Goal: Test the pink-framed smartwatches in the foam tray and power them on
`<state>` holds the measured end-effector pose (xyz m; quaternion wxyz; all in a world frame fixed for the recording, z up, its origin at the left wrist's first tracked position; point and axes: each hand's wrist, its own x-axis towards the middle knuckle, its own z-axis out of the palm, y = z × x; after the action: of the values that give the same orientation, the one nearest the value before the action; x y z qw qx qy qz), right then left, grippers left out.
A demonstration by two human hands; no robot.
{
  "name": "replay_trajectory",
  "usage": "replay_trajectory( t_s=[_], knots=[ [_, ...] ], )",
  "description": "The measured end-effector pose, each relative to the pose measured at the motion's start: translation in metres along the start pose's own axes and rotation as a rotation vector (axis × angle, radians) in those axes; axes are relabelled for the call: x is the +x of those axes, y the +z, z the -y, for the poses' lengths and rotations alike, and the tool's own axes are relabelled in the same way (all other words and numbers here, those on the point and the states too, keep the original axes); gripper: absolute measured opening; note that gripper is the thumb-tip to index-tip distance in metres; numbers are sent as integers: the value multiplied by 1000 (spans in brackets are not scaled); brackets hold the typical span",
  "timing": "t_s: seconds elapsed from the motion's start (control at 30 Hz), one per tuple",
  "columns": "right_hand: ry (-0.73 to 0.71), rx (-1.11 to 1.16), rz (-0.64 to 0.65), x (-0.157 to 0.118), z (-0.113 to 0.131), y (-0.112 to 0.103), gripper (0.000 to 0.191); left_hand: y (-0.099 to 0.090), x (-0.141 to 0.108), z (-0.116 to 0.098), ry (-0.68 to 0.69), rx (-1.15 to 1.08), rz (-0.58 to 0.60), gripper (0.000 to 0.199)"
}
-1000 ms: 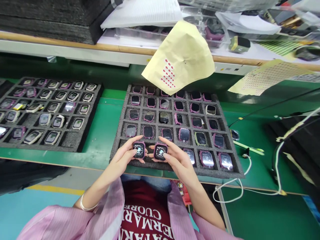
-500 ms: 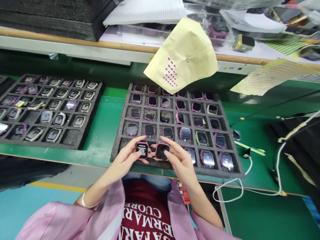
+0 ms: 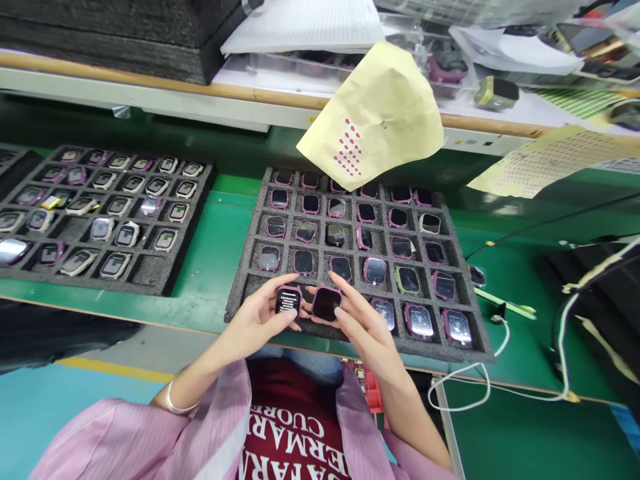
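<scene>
My left hand is closed on a purple-framed smartwatch whose lit screen shows lines of white text; its thumb lies on the lower right of the screen. A second purple smartwatch, with a dark screen, is gripped by my right hand, the thumb at its lower right corner. Both watches are side by side over the front row of a grey foam tray. In the tray's compartments sit several more watches, mostly purple, among them one with a green frame.
Left on the green bench lies another foam tray with pale and purple watches. A yellow sheet with red arrows hangs from the shelf edge over the back of the tray. A white cable loops at the right front edge.
The camera view has shifted slightly, moving the scene a little to the right. Both hands still hold their watches. My left thumb has slid toward the screen's lower right, uncovering more text.
</scene>
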<state>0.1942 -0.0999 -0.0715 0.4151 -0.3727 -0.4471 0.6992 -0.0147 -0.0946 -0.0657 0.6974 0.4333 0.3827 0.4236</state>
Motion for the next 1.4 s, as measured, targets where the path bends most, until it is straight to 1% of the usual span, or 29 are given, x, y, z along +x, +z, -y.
replay_trajectory(
  t_s=[0.1, 0.17, 0.23, 0.33, 0.4, 0.47, 0.53, 0.6, 0.67, 0.73, 0.8, 0.87, 0.9, 0.97, 1.0, 1.07, 1.13, 1.2, 1.23, 1.27, 1.33, 1.4],
  knots=[
    [25, -15, 21, -3, 2, -3, 56, -4, -4, 0, -3, 38, 12, 68],
    [34, -19, 17, -4, 4, -6, 55, -7, -6, 0, -7, 62, 9, 73],
    [39, -13, 5, -6, 5, -9, 53, -10, -7, -1, 6, 58, -13, 70],
    [24, -9, -6, -7, 6, -13, 48, -12, -5, -3, 27, 39, -74, 58],
    [11, -20, -11, -8, 6, -15, 47, -13, -2, -4, 25, 50, -117, 52],
    [4, -34, -27, -9, 6, -14, 46, -13, -1, -4, 22, 65, -135, 49],
    [-1, -45, -53, -10, 7, -12, 45, -13, -1, -2, 30, 84, -116, 52],
    [-10, -52, -79, -11, 9, -11, 44, -15, -1, 1, 54, 152, -79, 64],
    [-24, -63, -94, -11, 10, -12, 43, -19, -3, 3, 102, 331, -82, 73],
    [-38, -79, -92, -12, 11, -16, 42, -24, -4, 5, 174, 610, -129, 69],
    [-55, -88, -100, -13, 10, -22, 41, -30, -7, 5, 238, 888, -143, 62],
    [-76, -76, -125, -16, 10, -27, 39, -34, -10, 2, 272, 1112, -129, 62],
    [-84, -61, -146, -17, 10, -29, 38, -35, -12, 1, 281, 1211, -140, 64],
    [-88, -29, -188, -21, 11, -32, 36, -35, -15, -3, 304, 1385, -212, 71],
    [-87, -15, -204, -24, 12, -33, 36, -32, -16, -4, 326, 1445, -251, 72],
    [-93, 6, -225, -28, 13, -36, 36, -19, -13, -5, 393, 1482, -284, 63],
    [-119, 33, -226, -31, 14, -38, 35, 3, -4, -2, 469, 1452, -234, 43],
    [-152, 74, -233, -35, 14, -40, 33, 31, 8, 5, 497, 1445, -113, 31],
    [-166, 94, -241, -36, 14, -42, 32, 46, 15, 10, 475, 1473, -44, 31],
    [-177, 112, -248, -38, 14, -43, 32, 59, 22, 16, 432, 1516, -12, 32],
    [-190, 138, -252, -42, 13, -46, 33, 79, 33, 26, 343, 1574, -28, 33],
    [-197, 152, -246, -45, 11, -50, 35, 86, 38, 34, 321, 1513, -68, 33]
  ],
)
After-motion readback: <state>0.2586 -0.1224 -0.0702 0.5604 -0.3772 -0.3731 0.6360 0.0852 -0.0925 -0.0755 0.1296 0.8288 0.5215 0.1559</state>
